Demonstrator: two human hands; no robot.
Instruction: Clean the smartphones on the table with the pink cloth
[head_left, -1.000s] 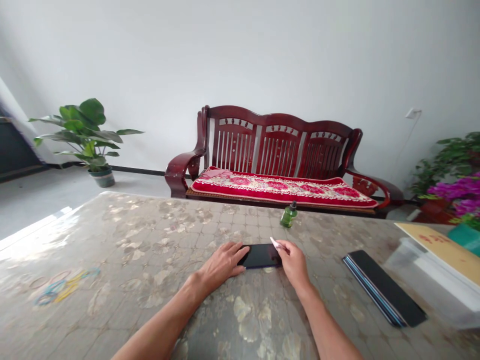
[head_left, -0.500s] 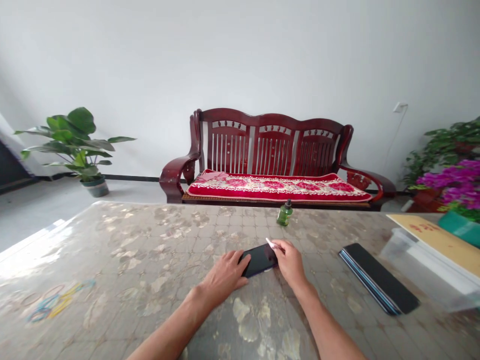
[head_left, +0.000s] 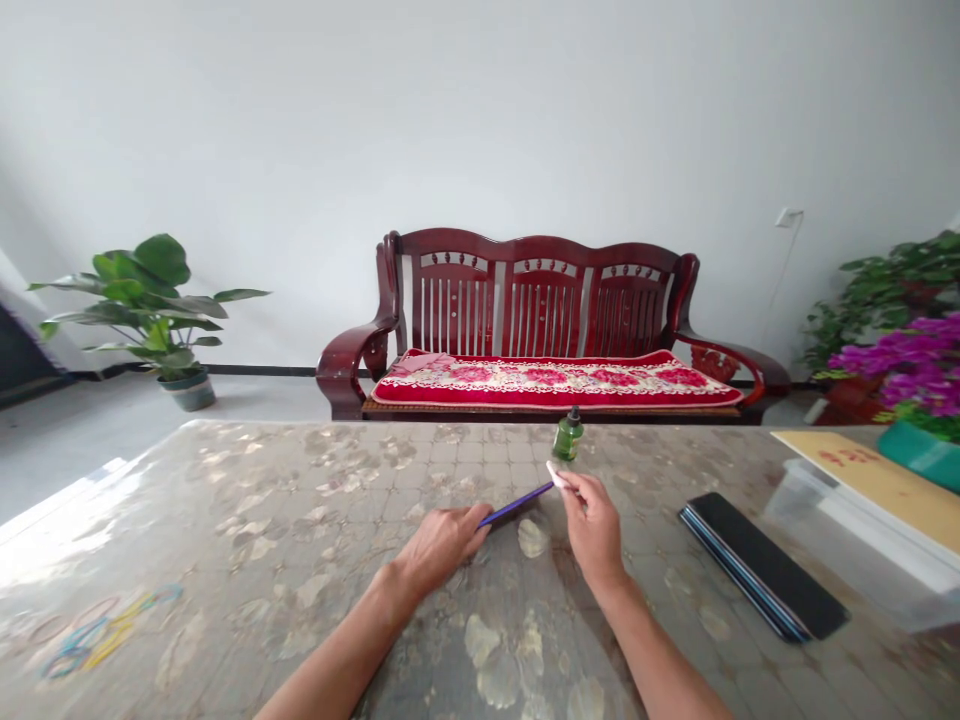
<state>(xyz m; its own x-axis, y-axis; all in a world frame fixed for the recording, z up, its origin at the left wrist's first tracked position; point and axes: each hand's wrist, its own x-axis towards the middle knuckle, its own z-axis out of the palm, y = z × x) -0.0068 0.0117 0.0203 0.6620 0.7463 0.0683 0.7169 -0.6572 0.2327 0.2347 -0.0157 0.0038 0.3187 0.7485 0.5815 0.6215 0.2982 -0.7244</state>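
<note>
My left hand (head_left: 448, 537) is closed on one end of a phone (head_left: 517, 502), which is turned so that mostly its thin blue-purple edge shows. Pinched in the fingers of my right hand (head_left: 595, 520) is a small white wipe (head_left: 555, 474), held at the phone's far right end. Whether the wipe touches the phone I cannot tell. Just beyond my right hand, a green bottle (head_left: 568, 438) with a black top stands upright on the table.
A stack of phones (head_left: 765, 565) lies to the right, beside a clear plastic box (head_left: 855, 550) with a tan board (head_left: 870, 480) over it. Coloured rubber bands (head_left: 105, 630) lie at the left of the patterned table (head_left: 285, 600). A wooden bench (head_left: 540, 300) stands behind.
The phone has been tipped from showing its dark face to showing its edge. My right hand has lifted the wipe slightly up and to the right.
</note>
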